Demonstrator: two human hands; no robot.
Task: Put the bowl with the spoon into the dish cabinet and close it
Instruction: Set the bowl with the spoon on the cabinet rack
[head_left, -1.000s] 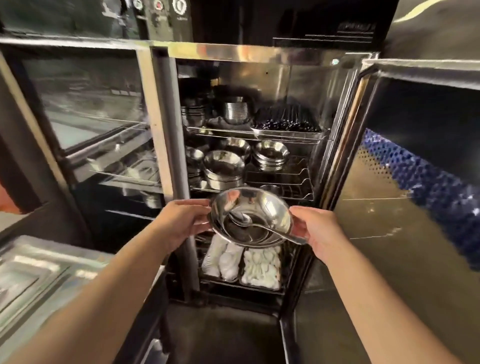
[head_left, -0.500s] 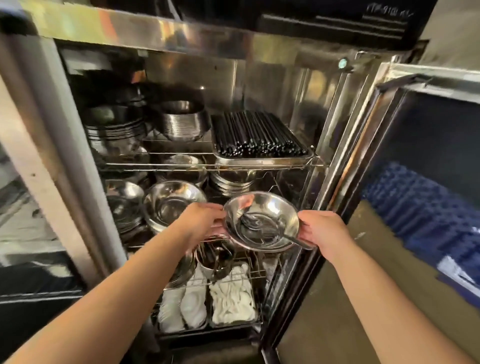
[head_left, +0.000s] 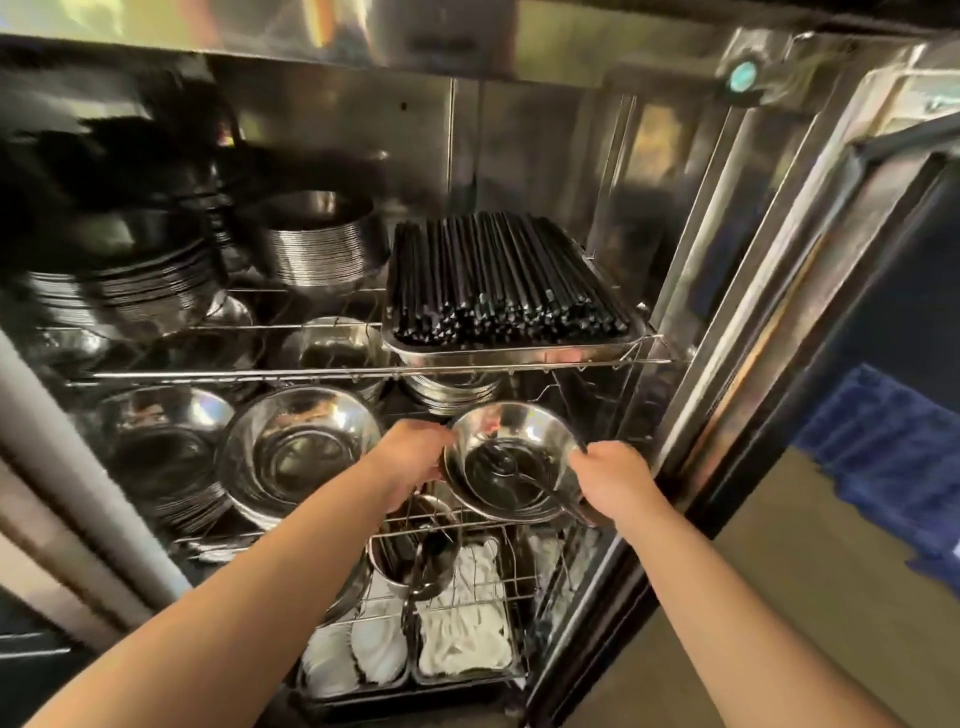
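Observation:
A shiny steel bowl (head_left: 511, 434) with a metal spoon (head_left: 524, 475) lying inside it sits between both hands at the right end of the cabinet's middle wire shelf (head_left: 363, 525). My left hand (head_left: 410, 457) grips the bowl's left rim. On the right rim is my right hand (head_left: 610, 478), next to the spoon's handle. The bowl is tilted toward me; I cannot tell whether it rests on the shelf. The steel dish cabinet (head_left: 519, 47) stands open, its door (head_left: 852, 312) swung out to the right.
Stacks of steel bowls (head_left: 298, 452) fill the middle shelf to the left. A tray of black chopsticks (head_left: 498, 291) and stacked bowls (head_left: 317, 244) sit on the upper shelf. Below are a steel cup (head_left: 410, 556) with tongs and trays of white spoons (head_left: 462, 629).
Both hands have carried the bowl forward and into the cabinet, onto the level of the middle shelf. My view has moved closer to the shelves.

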